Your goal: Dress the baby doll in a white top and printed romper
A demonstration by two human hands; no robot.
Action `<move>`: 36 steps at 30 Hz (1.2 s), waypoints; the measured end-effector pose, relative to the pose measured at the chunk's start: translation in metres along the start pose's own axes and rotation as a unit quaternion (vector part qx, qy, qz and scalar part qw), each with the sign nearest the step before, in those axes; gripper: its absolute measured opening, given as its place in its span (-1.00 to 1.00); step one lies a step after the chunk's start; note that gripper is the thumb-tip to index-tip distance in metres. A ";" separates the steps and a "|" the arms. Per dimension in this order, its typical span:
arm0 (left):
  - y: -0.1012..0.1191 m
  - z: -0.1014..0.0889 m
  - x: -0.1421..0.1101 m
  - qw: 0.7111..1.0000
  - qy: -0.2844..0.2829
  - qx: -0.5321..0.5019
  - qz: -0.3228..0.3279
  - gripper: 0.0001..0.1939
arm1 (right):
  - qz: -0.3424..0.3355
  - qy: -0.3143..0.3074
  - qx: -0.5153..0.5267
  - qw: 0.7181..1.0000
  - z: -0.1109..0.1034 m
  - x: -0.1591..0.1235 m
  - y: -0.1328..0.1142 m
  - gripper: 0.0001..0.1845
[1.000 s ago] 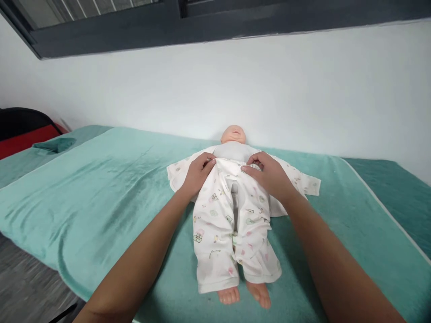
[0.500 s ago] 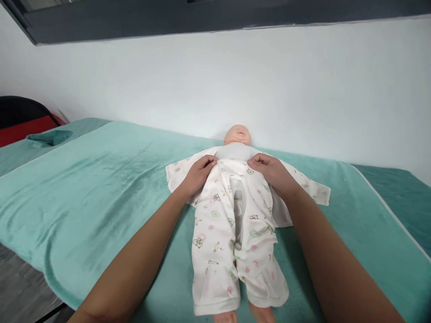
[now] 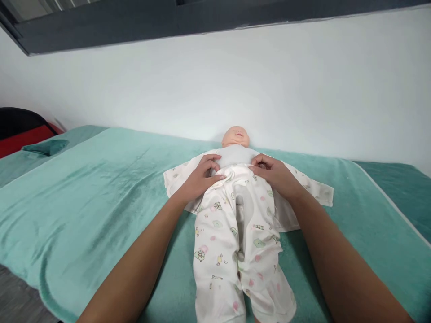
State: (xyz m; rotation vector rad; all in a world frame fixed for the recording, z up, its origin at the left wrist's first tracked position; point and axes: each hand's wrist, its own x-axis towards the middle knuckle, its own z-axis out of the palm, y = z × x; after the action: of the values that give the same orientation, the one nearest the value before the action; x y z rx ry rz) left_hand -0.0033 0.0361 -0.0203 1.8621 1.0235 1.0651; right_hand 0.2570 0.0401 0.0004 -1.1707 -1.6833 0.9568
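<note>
A baby doll (image 3: 235, 136) lies on its back, its head toward the wall. It wears white printed pants (image 3: 218, 242) over its legs and a white long-sleeved top (image 3: 318, 192) spread out beneath its body. My left hand (image 3: 202, 177) is at the left of the waistband, fingers spread and thumb resting on the cloth. At the waistband's right side, my right hand (image 3: 274, 175) has its fingers bent, with a gap between thumb and forefinger. The doll's grey-white torso (image 3: 235, 156) shows between the hands.
A teal blanket (image 3: 101, 193) covers the surface under the doll. Behind it rises a white wall (image 3: 303, 89) with a dark window frame (image 3: 134, 27) above. At the far left stands a red and black object (image 3: 23, 137); grey floor (image 3: 20, 296) shows at lower left.
Both hands have loosened from their pinch on the waistband, and their fingers have spread. The waistband sits slightly lower and more bunched. The view has shifted, leaving the doll's feet mostly out of frame.
</note>
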 end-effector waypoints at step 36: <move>-0.032 0.010 0.010 0.968 0.187 0.084 -0.145 -0.80 | 0.038 0.165 -0.141 0.975 0.013 -0.018 0.005 -0.81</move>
State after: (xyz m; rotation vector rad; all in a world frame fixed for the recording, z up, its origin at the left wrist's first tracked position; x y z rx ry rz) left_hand -0.0001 0.0560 -0.0492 1.6010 1.5955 1.2053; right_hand 0.2499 0.0225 -0.0127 -1.5002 -1.5414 0.5390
